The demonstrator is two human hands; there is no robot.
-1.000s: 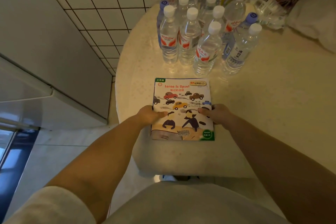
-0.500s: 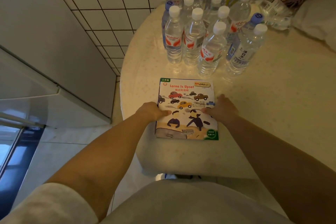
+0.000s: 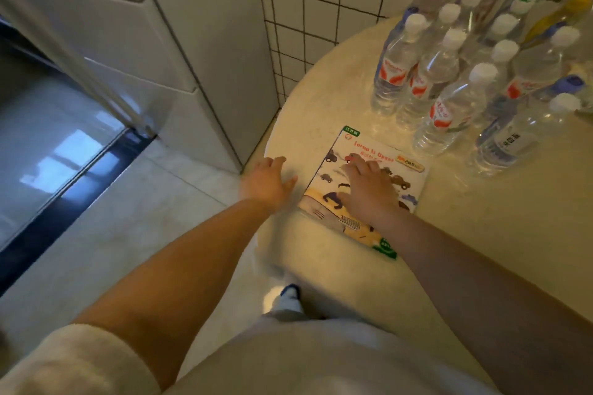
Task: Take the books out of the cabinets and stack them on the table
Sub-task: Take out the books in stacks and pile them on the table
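Head view: right hand point(image 3: 369, 189) lies flat on the book point(image 3: 362, 189), left hand point(image 3: 268, 183) open just beside its left edge, over the worktop point(image 3: 481, 234) rim.

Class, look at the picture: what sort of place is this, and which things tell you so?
Probably a home kitchen or dining corner: a tiled wall, white cabinets, and a round table crowded with water bottles.

Book point(image 3: 369, 151) sits near the table's point(image 3: 513, 218) front-left edge, bottles point(image 3: 465, 74) clustered behind it, cabinet point(image 3: 179, 51) off to the table's left.
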